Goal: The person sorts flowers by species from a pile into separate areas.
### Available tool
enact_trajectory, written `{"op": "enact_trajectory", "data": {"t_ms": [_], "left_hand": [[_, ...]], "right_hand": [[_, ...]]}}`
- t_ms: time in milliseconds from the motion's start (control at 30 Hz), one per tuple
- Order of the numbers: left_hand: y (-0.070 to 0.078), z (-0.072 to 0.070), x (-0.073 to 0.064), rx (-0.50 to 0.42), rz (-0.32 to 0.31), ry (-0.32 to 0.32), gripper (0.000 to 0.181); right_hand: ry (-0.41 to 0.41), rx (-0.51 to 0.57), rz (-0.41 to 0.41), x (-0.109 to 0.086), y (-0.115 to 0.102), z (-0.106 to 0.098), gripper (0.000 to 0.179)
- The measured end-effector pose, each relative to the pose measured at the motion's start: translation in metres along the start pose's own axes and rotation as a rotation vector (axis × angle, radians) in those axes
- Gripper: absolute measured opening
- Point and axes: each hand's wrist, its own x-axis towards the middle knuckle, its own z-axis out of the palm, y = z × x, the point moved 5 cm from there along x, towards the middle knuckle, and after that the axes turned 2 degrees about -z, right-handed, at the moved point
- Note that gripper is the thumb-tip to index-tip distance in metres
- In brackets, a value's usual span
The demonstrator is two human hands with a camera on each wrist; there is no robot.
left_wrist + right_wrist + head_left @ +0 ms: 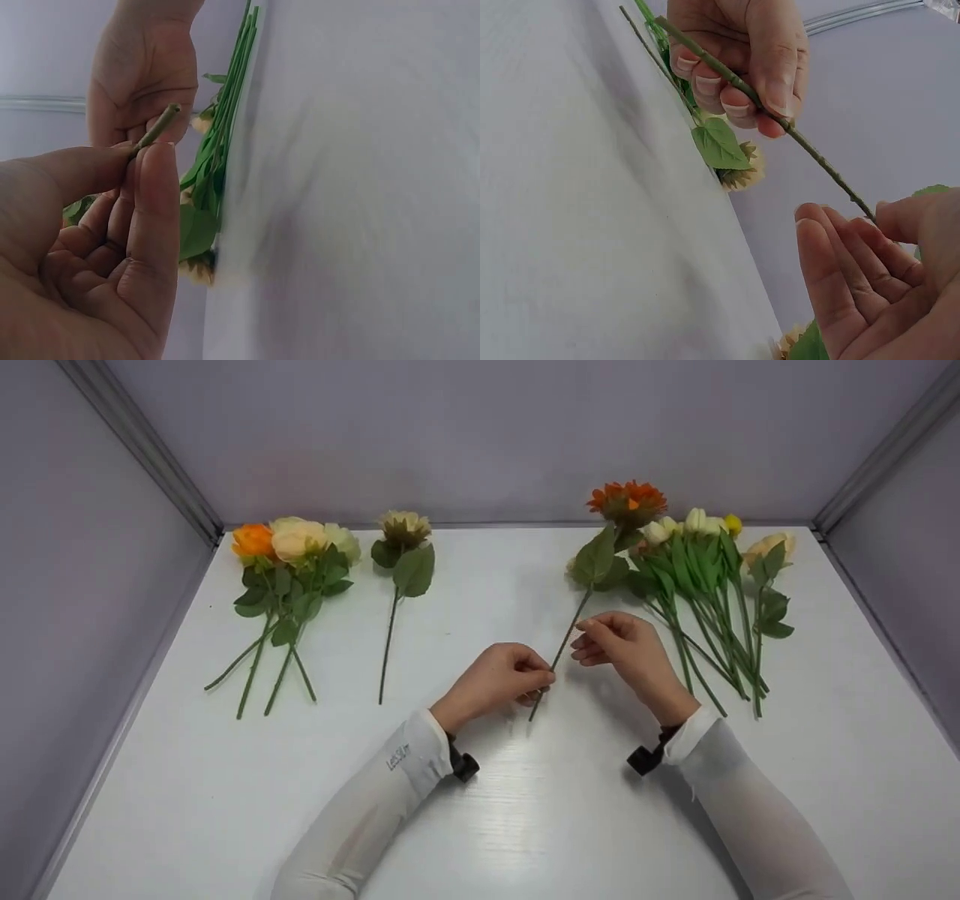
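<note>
A long-stemmed orange flower (pixel 628 501) with broad green leaves is held aslant over the white table, its head toward the back wall. My left hand (pixel 504 679) pinches the lower stem (pixel 712 64) between thumb and fingers, leaving a short end sticking out below. Higher up the stem is my right hand (pixel 622 649), its thumb tip at the stem and its fingers loosely bent. In the right wrist view those fingers (pixel 829 262) look fairly straight and not wrapped around it. Whether the right thumb presses the stem cannot be made out.
At the left lie several orange, peach and pale green flowers (pixel 298 540) with crossed stems. A single cream flower (pixel 405 529) lies to their right. White and yellow tulips (pixel 696 521) and a peach flower (pixel 772 547) lie at the right. Grey walls (pixel 487 442) enclose the table (pixel 187 810).
</note>
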Motion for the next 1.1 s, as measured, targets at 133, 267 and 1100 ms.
{"op": "enact_trajectory", "data": {"t_ms": [133, 267, 1100], "left_hand": [[-0.002, -0.029, -0.009, 0.064, -0.019, 0.056, 0.012], [-0.005, -0.073, -0.025, 0.206, -0.056, 0.152, 0.016], [-0.057, -0.166, -0.056, 0.647, -0.277, 0.394, 0.012]], "right_hand": [[0.004, 0.003, 0.009, 0.000, 0.000, -0.003, 0.039], [-0.012, 0.001, 0.009, -0.001, 0.001, -0.002, 0.043], [-0.046, -0.034, 0.009, -0.002, 0.001, 0.003, 0.045]]}}
